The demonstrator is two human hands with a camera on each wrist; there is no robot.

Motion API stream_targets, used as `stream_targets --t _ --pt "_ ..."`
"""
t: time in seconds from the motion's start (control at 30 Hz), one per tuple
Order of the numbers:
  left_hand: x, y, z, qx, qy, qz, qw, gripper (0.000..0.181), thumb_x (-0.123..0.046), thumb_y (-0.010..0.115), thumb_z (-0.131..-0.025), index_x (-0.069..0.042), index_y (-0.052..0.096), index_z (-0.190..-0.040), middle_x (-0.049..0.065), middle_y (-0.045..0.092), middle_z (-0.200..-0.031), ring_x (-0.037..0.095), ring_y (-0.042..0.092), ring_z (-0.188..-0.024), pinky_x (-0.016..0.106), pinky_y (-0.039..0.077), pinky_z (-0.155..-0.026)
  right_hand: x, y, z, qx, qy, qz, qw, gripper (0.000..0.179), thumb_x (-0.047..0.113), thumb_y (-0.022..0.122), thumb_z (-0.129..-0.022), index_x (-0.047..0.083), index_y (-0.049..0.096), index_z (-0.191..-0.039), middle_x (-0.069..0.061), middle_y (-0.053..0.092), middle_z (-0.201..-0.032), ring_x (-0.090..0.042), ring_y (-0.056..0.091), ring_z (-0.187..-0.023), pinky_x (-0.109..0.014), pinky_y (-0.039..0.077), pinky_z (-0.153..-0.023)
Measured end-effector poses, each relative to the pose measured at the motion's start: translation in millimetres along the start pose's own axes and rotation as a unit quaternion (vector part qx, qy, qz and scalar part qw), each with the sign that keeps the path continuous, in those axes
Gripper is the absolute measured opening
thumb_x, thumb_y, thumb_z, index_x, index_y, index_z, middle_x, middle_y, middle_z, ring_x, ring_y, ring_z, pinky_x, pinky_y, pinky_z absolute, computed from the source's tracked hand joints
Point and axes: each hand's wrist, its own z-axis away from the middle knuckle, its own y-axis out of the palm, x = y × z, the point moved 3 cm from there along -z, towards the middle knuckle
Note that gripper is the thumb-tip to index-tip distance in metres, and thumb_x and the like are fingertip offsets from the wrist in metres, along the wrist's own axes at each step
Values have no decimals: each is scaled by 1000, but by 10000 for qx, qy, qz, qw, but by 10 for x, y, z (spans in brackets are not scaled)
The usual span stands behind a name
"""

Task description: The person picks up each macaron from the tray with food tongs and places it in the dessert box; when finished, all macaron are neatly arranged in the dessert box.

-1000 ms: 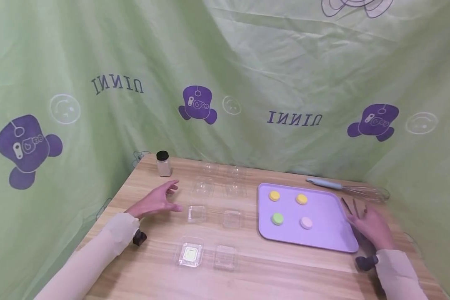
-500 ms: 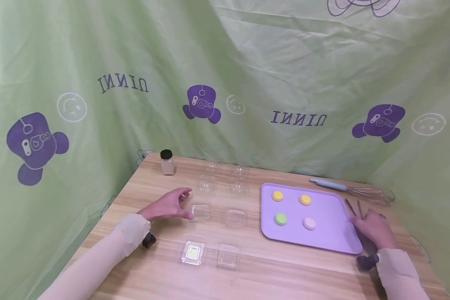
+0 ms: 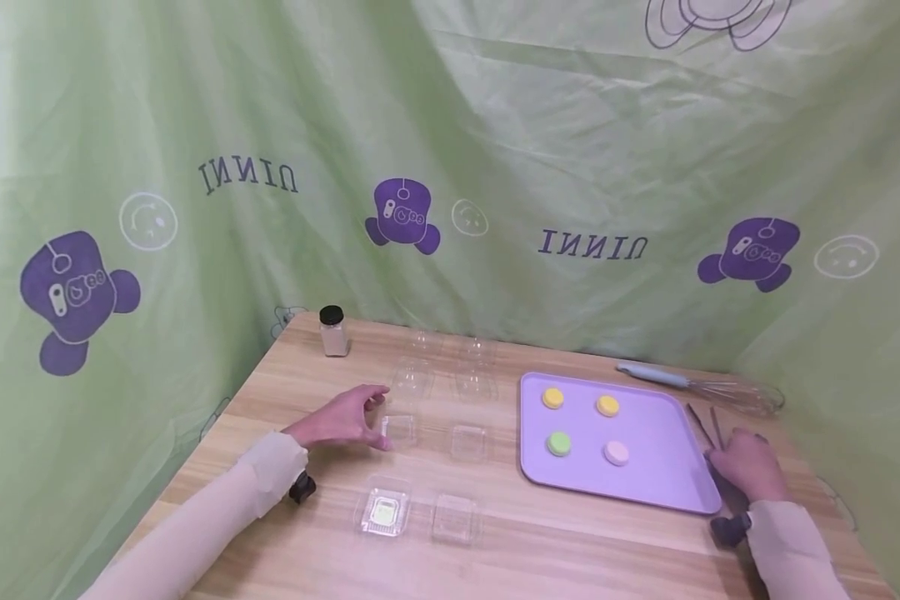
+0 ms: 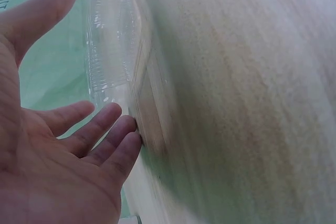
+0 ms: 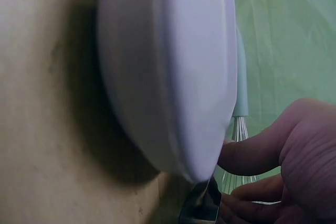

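My left hand [image 3: 348, 418] reaches low over the table with spread, bent fingers and holds nothing. Its thumb is right at the edge of a small clear plastic box [image 3: 400, 428]; the left wrist view shows clear ribbed plastic [image 4: 107, 35] beyond the fingers. At the tray's right end, my right hand [image 3: 750, 462] grips a pair of tongs [image 3: 700, 425], whose two slim dark arms point away from me. A shiny metal part of the tongs [image 5: 202, 205] shows below the tray corner in the right wrist view, beside the thumb and curled fingers.
A purple tray [image 3: 660, 475] carries two yellow macarons [image 3: 552, 397], a green macaron [image 3: 558, 443] and a pink macaron [image 3: 616, 452]. Behind it lies a whisk [image 3: 652, 374]. Several clear plastic pieces [image 3: 453, 518] stand mid-table. A black-capped jar [image 3: 333, 333] is back left; a green curtain [image 3: 495, 167] encloses the table.
My left hand has moved right, up to the edge of the small clear box. My right hand has stayed by the tray's right end, its fingers settling around the tongs.
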Motion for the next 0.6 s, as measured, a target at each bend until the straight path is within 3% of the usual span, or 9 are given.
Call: stream_targets --t 0.27,0.6 --pt "-5 22 6 -65 36 -226 9997 107 -32 94 -65 1 40 -151 21 55 -146 39 55 -132 54 46 -114 6 18 -43 -70 -154 231 9996 31 21 62 -85 5 50 -62 -14 58 -64 -29 52 -61 -41 44 -56" --pt "41 -10 -5 -125 180 -395 9990 104 -37 94 -64 1 45 -148 18 60 -140 35 58 -126 54 47 -113 43 -4 -73 110 97 -3 9999 25 20 62 -83 -4 57 -78 -21 61 -74 -34 56 -69 -42 47 -59"
